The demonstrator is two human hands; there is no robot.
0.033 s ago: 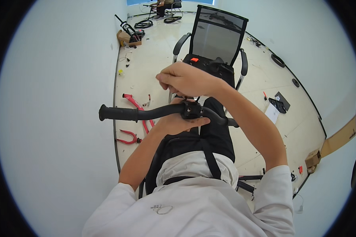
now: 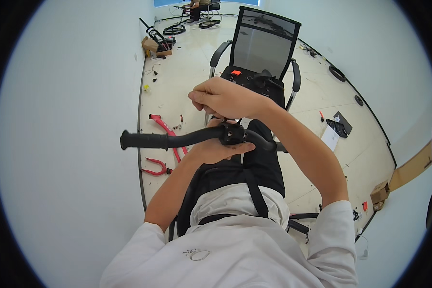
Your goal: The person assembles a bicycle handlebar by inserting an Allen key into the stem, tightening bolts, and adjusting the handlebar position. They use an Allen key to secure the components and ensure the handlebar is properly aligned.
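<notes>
A black bicycle handlebar [image 2: 189,138] with a rubber grip [image 2: 146,140] on its left end lies across in front of me, above my lap. At its middle sits a black stem clamp [image 2: 232,134]. My left hand [image 2: 216,150] is closed around the stem from below, its thumb pointing right under the bar. My right hand [image 2: 230,98] hovers just beyond the clamp, fingers curled and closed. Below that hand a thin dark rod, like a hex key [image 2: 236,120], shows at the clamp. Most of the rod is hidden by the hand.
A black mesh chair [image 2: 263,45] faces me, with a red item [image 2: 235,73] on its seat. On the floor at left lie a red frame part [image 2: 162,123] and a red fork [image 2: 156,167]. A white sheet [image 2: 330,138] lies at right. Far back, a person sits near wheels.
My right hand has shifted very slightly over the clamp. My left hand and the handlebar stay almost exactly where they were.
</notes>
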